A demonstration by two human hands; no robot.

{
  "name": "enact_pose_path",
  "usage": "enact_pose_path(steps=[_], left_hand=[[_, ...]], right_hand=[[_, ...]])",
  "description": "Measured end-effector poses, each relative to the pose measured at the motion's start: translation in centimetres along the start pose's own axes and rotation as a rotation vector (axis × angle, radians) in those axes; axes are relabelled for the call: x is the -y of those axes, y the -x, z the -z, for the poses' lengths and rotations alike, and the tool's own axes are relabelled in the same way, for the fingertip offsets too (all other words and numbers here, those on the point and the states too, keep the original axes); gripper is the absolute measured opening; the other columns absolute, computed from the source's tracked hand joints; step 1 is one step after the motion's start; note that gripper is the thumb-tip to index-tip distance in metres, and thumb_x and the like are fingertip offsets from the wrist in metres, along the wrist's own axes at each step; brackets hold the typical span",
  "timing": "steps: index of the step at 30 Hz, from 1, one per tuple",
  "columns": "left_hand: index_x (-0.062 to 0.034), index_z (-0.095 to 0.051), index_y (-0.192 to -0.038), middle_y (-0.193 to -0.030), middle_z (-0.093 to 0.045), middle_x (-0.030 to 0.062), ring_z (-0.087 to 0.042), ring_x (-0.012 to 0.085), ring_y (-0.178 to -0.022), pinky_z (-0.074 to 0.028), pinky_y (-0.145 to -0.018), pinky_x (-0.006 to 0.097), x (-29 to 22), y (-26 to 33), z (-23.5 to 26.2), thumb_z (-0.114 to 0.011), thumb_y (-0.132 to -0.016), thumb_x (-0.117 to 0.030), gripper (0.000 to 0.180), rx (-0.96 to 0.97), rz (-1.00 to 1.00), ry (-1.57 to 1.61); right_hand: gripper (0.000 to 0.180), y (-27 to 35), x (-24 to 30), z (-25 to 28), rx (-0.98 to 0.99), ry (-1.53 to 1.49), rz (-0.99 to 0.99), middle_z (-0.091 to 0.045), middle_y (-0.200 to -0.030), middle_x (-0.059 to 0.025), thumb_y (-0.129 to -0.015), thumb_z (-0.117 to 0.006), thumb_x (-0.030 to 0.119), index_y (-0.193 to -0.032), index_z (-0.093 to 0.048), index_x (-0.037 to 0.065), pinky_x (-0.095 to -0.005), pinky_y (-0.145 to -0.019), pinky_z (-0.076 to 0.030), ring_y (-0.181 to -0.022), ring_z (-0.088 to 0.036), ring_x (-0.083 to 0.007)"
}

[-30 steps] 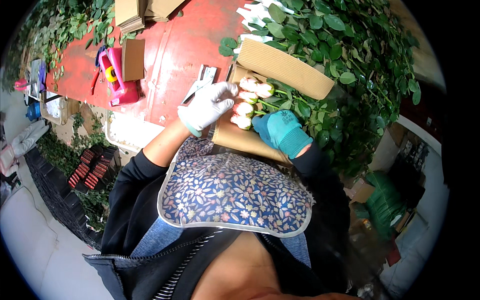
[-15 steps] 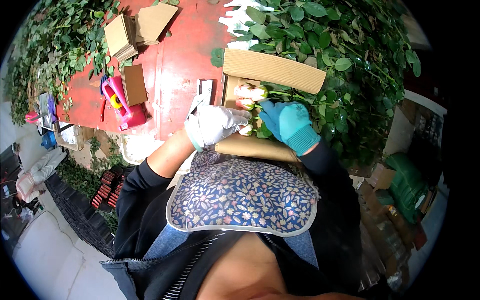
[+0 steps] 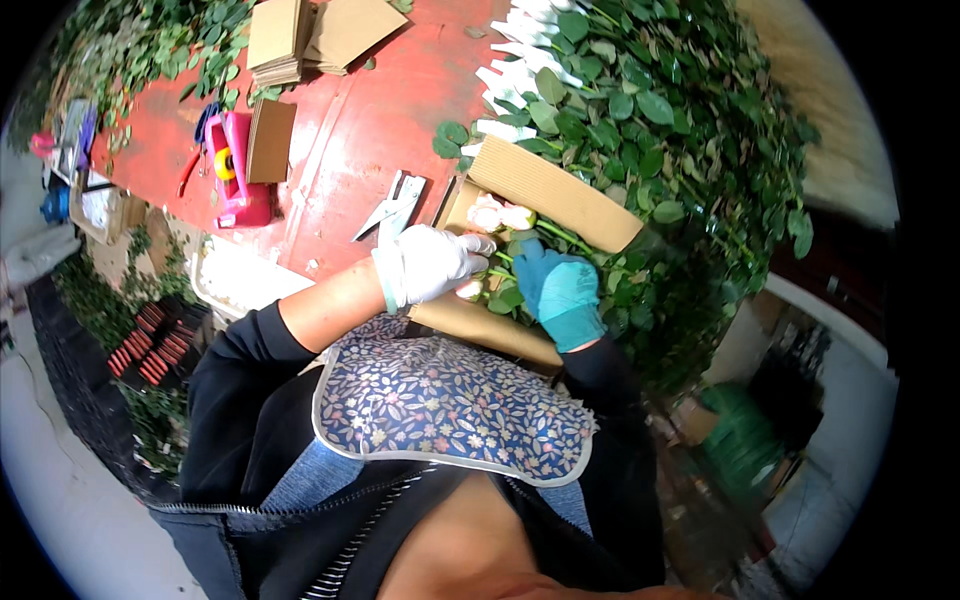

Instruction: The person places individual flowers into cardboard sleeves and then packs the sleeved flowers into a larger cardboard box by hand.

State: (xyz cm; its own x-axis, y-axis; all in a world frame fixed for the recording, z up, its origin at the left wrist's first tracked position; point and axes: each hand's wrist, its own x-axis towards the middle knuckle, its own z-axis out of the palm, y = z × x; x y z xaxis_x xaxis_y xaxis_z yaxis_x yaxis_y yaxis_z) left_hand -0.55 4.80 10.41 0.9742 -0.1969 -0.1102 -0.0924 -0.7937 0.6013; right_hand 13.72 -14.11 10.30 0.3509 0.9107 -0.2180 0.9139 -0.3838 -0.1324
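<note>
Since the picture from a second ago, the left hand [image 3: 440,265] has been lowered over the rose heads, and the lower blooms are now mostly covered by it. The right hand [image 3: 562,290] has been kept beside the stems. The view itself has been tilted slightly.

The left hand, in a white glove, is held half closed, with its fingers bent toward the blooms; whether a flower is gripped cannot be told. The right hand, in a blue-green glove, is loosely curled, its fingers turned toward the stems; whether a stem is held is hidden.

The pink roses [image 3: 500,215] are laid in an open cardboard box [image 3: 555,190], heads to the left and stems to the right. Near the box, a metal tool [image 3: 397,207] is rested on the red table [image 3: 345,120]. Farther left, a pink tape dispenser [image 3: 237,185] is seen. Leafy stems [image 3: 660,130] are heaped on the right, with white netting [image 3: 508,80] along their left edge.
</note>
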Motion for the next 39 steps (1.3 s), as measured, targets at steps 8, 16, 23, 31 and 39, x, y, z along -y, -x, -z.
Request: enact_pose_path(steps=[8, 16, 23, 31, 39], left_hand=[[-0.0123, -0.067, -0.11, -0.12, -0.061, 0.0031, -0.067, 0.0264, -0.092, -0.055, -0.073, 0.039, 0.6, 0.7, -1.3, -0.06, -0.082, -0.017, 0.029, -0.063, 0.009, 0.085], [-0.0102, -0.064, -0.112, -0.122, -0.059, 0.0031, -0.067, 0.0252, -0.074, -0.057, -0.063, 0.037, 0.4, 0.4, -1.1, -0.063, -0.083, -0.023, 0.032, -0.121, -0.026, 0.04], [-0.0085, -0.061, -0.118, -0.128, -0.054, 0.006, -0.067, 0.0244, -0.076, -0.056, -0.061, 0.037, -0.1, -0.5, -1.3, -0.062, -0.085, -0.023, 0.036, -0.065, 0.185, 0.005], [-0.0098, -0.06, -0.125, -0.132, -0.052, 0.0043, -0.068, 0.0231, -0.081, -0.056, -0.062, 0.036, 0.5, 0.0, -2.3, -0.063, -0.085, -0.026, 0.043, 0.007, 0.159, 0.048], [-0.0109, -0.06, -0.124, -0.128, -0.052, 0.0042, -0.068, 0.0206, -0.078, -0.056, -0.06, 0.034, 1.0, 0.4, -3.1, -0.064, -0.086, -0.027, 0.042, -0.11, 0.108, 0.028]], right_hand=[[0.034, -0.5, 0.1, 0.4, 0.22, -0.158, -0.107, -0.064, -0.069, -0.0213, -0.091, -0.058, 0.034, -0.108, -0.055, 0.005, -0.0538, -0.056, -0.047, -0.063, -0.062, -0.0417], [0.042, 0.3, 0.5, 0.7, 0.258, -0.135, -0.089, -0.063, -0.07, -0.0218, -0.091, -0.057, 0.035, -0.118, -0.052, 0.003, -0.0526, -0.054, -0.047, -0.06, -0.062, -0.0406], [0.03, -0.4, 1.9, 4.8, 0.306, -0.063, -0.121, -0.064, -0.071, -0.0201, -0.091, -0.057, 0.029, -0.112, -0.055, 0.007, -0.0508, -0.057, -0.047, -0.064, -0.064, -0.0393], [0.029, -2.1, -0.2, 1.8, 0.121, 0.024, -0.117, -0.066, -0.072, -0.0203, -0.092, -0.057, 0.03, -0.109, -0.055, 0.007, -0.0505, -0.059, -0.051, -0.061, -0.065, -0.037], [0.024, -2.3, 0.5, 2.1, -0.061, -0.001, -0.196, -0.065, -0.071, -0.0213, -0.092, -0.059, 0.03, -0.094, -0.055, 0.006, -0.0519, -0.056, -0.05, -0.063, -0.065, -0.0393]])
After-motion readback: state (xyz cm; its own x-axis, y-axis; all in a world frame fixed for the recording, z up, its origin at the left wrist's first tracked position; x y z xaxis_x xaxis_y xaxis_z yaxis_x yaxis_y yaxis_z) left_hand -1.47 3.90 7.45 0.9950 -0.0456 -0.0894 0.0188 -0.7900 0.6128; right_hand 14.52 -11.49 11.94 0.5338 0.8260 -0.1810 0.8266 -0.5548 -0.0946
